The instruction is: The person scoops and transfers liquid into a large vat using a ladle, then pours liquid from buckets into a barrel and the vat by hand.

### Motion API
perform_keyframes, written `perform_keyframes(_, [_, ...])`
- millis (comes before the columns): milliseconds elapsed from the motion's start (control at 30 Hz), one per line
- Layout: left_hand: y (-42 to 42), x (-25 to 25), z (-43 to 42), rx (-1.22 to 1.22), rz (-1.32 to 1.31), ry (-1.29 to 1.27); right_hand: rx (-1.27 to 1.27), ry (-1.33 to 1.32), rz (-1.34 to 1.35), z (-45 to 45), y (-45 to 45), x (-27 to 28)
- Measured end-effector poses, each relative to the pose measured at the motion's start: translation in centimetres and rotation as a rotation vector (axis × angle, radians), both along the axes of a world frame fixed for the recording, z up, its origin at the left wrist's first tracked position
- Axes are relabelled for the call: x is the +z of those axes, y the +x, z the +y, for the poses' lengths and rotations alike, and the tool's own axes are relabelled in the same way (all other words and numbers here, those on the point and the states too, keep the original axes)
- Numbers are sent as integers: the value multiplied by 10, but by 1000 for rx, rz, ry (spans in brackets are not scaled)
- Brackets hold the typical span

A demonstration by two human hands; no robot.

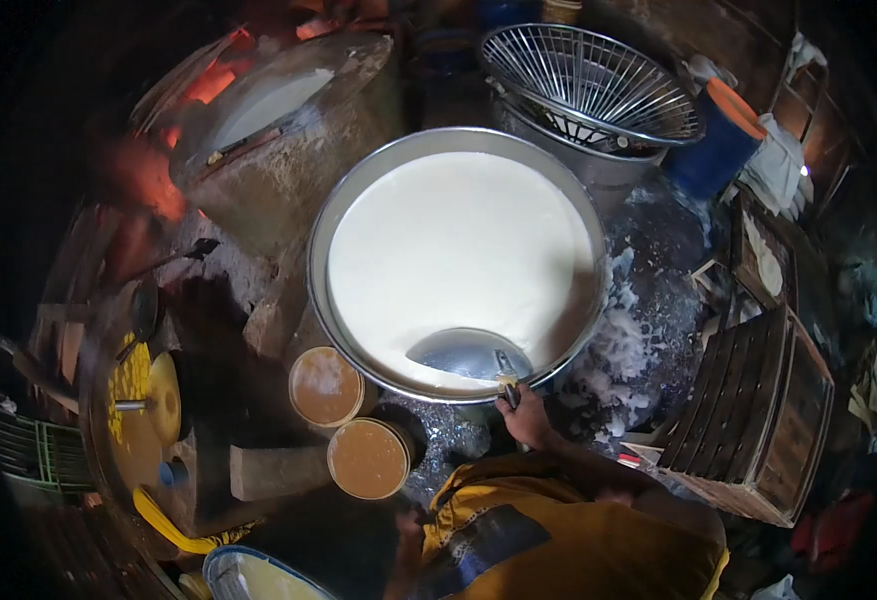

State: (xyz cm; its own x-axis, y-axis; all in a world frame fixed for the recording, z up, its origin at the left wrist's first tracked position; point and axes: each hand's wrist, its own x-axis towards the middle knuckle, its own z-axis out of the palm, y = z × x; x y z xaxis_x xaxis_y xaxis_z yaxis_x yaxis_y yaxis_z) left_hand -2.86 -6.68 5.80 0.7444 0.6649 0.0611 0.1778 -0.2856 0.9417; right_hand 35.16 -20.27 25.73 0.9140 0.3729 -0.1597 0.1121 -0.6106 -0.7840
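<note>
My right hand (527, 418) is closed round the handle of a wide, shallow metal ladle (464, 352). The ladle's round bowl lies at the near side of a large metal vat (320, 290), against the surface of the white liquid (459, 245) that fills much of it. Low beside my yellow shirt hangs my left hand (411, 528), in shadow. Its fingers are too dark to make out. To the left of the vat's near rim stand two round containers with tan tops, one (326, 386) by the rim and the other (369, 458) closer to me.
A wire basket (599, 85) sits on a metal pot behind the vat, near a blue barrel (714, 140). Fire (164, 180) glows beside a clay-like stove (289, 170) at upper left. Stacked wooden trays (739, 410) stand at right. White foam (624, 350) covers the wet floor.
</note>
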Motion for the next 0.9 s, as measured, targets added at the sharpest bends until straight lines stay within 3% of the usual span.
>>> perform_keyframes(67, [-6, 1, -3, -11, 7, 202, 6, -58, 88, 8, -6, 5])
perform_keyframes(167, [-7, 12, -4, -76, -67, 733, 43, -33, 99, 18, -14, 13])
perform_keyframes(233, [-19, -8, -13, 32, -70, 262, 86, 11, 94, 25, -19, 19])
perform_keyframes(333, [-29, -28, -27, 162, -36, 74, 80, 76, 249, 37, -23, -2])
perform_keyframes(400, [-28, -22, -31, 169, 18, 72, 86, 123, 403, 40, -25, -11])
perform_keyframes(500, [-22, -10, -30, 143, 88, 107, 153, 248, 576, 57, -19, 72])
perform_keyframes(767, [-8, 11, -26, 23, 298, 299, 551, 735, 838, 108, -8, 142])
perform_keyframes(833, [-2, 13, -24, 34, 319, 272, 667, 863, 937, 121, -2, 150])
perform_keyframes(900, [6, 15, -26, 101, 264, 85, 634, 986, 1187, 140, 2, 156])
